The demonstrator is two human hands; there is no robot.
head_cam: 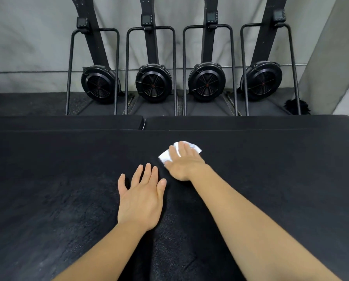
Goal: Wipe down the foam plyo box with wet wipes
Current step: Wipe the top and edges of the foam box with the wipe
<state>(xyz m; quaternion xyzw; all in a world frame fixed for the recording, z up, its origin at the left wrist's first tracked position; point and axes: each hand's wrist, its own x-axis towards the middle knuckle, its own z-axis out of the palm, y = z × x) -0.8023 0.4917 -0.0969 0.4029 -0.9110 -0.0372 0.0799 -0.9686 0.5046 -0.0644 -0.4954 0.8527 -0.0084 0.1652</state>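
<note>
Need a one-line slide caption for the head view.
Right hand presses a wet wipe on the foam plyo box; left hand lies flat.

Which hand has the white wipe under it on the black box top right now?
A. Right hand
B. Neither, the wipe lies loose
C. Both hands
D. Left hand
A: the right hand presses flat on the wet wipe against the plyo box, while the left hand rests bare beside it.
</note>
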